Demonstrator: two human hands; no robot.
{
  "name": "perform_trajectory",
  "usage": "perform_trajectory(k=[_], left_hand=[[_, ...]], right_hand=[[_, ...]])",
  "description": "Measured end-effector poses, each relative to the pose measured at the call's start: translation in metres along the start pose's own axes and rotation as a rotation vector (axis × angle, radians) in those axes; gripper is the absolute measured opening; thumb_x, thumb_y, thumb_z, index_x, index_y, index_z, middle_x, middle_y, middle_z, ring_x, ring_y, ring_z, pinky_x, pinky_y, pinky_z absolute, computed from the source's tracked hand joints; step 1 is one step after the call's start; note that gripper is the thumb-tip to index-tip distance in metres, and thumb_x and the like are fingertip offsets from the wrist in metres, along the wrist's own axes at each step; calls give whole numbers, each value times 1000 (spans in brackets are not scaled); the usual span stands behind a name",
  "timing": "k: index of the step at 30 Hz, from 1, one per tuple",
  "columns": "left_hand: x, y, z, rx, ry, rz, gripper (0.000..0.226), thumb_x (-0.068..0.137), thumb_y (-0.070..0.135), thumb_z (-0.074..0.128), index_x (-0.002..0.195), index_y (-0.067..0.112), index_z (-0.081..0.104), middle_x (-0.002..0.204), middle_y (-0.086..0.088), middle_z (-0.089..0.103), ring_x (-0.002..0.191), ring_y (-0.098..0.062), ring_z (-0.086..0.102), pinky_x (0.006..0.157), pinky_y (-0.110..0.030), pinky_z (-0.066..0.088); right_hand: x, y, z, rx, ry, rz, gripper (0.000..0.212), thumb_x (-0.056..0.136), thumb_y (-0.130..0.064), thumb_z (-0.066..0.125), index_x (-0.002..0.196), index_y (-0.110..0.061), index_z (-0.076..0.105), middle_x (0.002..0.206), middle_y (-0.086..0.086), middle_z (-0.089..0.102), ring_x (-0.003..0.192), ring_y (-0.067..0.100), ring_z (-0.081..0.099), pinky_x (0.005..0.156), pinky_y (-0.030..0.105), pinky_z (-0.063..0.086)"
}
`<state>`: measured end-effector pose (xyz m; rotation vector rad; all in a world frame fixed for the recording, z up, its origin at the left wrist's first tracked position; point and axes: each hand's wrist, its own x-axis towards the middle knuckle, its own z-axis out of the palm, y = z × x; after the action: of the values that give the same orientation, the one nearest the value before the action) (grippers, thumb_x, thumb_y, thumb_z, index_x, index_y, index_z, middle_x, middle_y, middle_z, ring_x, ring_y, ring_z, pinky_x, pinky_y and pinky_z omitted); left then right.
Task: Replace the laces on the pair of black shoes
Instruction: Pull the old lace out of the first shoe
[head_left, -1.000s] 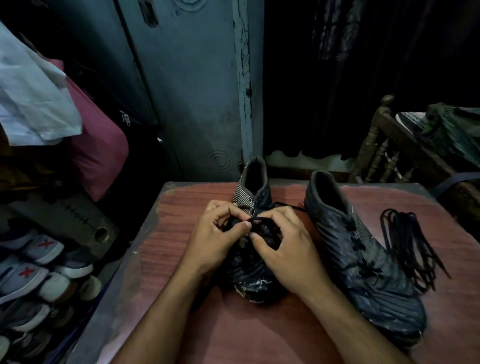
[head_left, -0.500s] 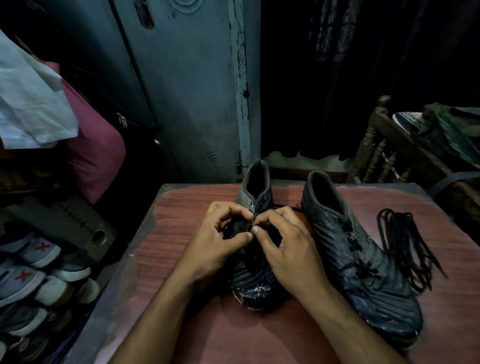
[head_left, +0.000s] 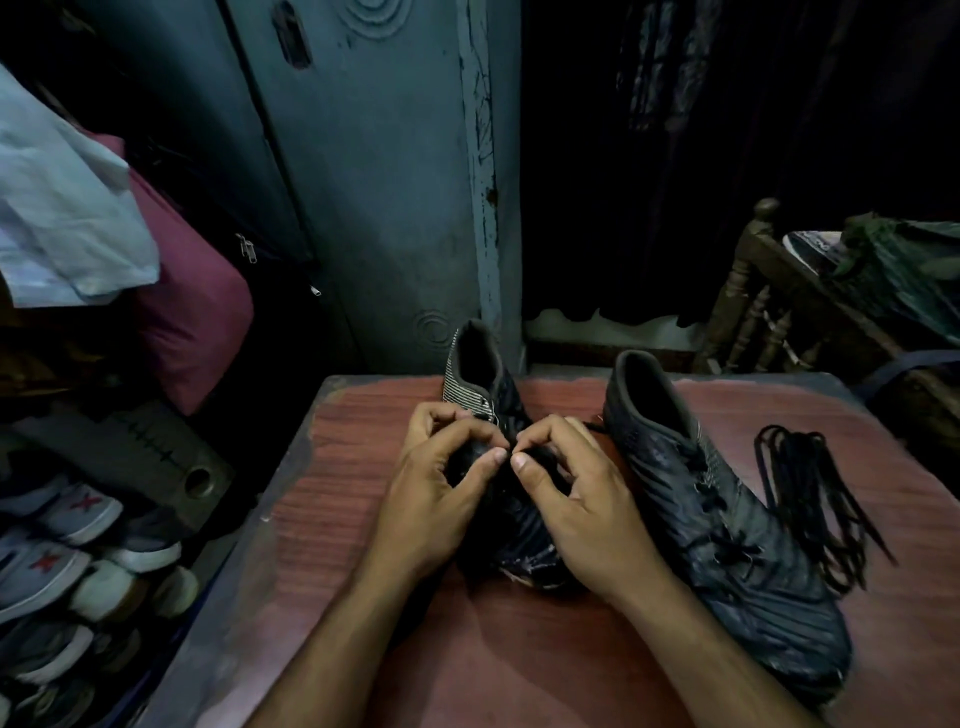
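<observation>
Two black shoes stand on the reddish counter (head_left: 363, 519), toes toward the person. The left shoe (head_left: 480, 382), with a striped heel panel, sits mid-counter; its toe is scuffed pale. Both hands work over its middle: the left hand (head_left: 436, 499) and right hand (head_left: 576, 499) each have thumb and forefinger curled, pinching a black lace (head_left: 511, 436) where their tips nearly meet. The grip hides most of that shoe's eyelets, and the lace itself is hard to make out in the dim light. Just right of that shoe lies the right shoe (head_left: 727, 535), laced, its toe partly behind the forearm. Right of it, a loose bundle of laces (head_left: 810, 499) lies on the counter.
</observation>
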<state>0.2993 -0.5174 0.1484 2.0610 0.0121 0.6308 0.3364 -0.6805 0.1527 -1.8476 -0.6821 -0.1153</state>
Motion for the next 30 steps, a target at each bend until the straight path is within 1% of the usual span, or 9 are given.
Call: perform_trajectory(k=[4, 9, 14, 17, 20, 23, 25, 27, 30], left_hand=[[0, 3, -5, -163, -32, -58, 11, 74, 43, 68, 78, 33, 71, 114, 7, 48, 111, 0, 52, 92, -17, 43], [1, 8, -10, -260, -169, -57, 13, 71, 42, 70, 75, 29, 71, 121, 3, 46, 114, -1, 51, 93, -16, 41], [0, 9, -13, -270, -306, -15, 11, 73, 40, 76, 79, 30, 75, 129, 0, 47, 129, -3, 47, 107, -17, 36], [0, 9, -13, -273, -295, -11, 11, 75, 40, 77, 83, 33, 77, 129, 3, 48, 131, -4, 46, 108, -18, 35], [4, 4, -13, -244, -187, 18, 23, 76, 22, 70, 98, 29, 76, 127, 0, 50, 129, -6, 48, 106, -14, 36], [5, -3, -7, -91, -75, -10, 31, 82, 4, 70, 103, 27, 76, 120, 8, 54, 122, -4, 54, 100, -18, 44], [2, -5, -3, -32, -36, -73, 25, 87, 10, 77, 99, 32, 78, 116, 20, 54, 117, -2, 56, 90, -23, 49], [1, -7, -1, 1, -8, -76, 20, 87, 17, 80, 96, 35, 79, 114, 22, 53, 117, -3, 57, 91, -28, 51], [2, -6, -1, 40, 8, -34, 10, 88, 24, 78, 92, 34, 76, 110, 20, 51, 112, -1, 56, 94, -20, 47]], right_hand=[[-2, 3, 2, -101, 42, 5, 18, 88, -22, 72, 101, -30, 64, 104, -17, 55, 103, 2, 58, 87, 14, 44], [-2, 5, 4, -118, 25, 20, 27, 86, -32, 76, 112, -34, 69, 108, -18, 55, 105, -1, 58, 88, 15, 47], [-3, 4, 4, -121, -1, 20, 36, 80, -53, 55, 105, -33, 70, 104, -17, 56, 99, 2, 60, 82, 22, 49], [-4, 5, 6, -108, 20, 16, 25, 83, -49, 52, 95, -33, 67, 99, -16, 56, 94, 4, 60, 78, 22, 49], [0, 8, 5, -69, 69, -4, 5, 93, -29, 67, 88, -29, 66, 96, -13, 58, 92, 7, 61, 77, 24, 48], [4, 10, 2, 49, 55, 54, 12, 91, -18, 74, 83, -27, 69, 92, -9, 63, 92, 9, 63, 78, 26, 48], [5, 10, 0, 147, 37, 76, 11, 89, -20, 75, 83, -27, 70, 91, -7, 67, 92, 11, 66, 80, 29, 51], [4, 8, -2, 225, 34, 78, 16, 89, -15, 76, 83, -29, 72, 90, -5, 68, 92, 12, 68, 81, 25, 51], [4, 7, -2, 284, 53, 88, 20, 88, -11, 77, 82, -29, 75, 92, -4, 69, 94, 12, 69, 88, 27, 52]])
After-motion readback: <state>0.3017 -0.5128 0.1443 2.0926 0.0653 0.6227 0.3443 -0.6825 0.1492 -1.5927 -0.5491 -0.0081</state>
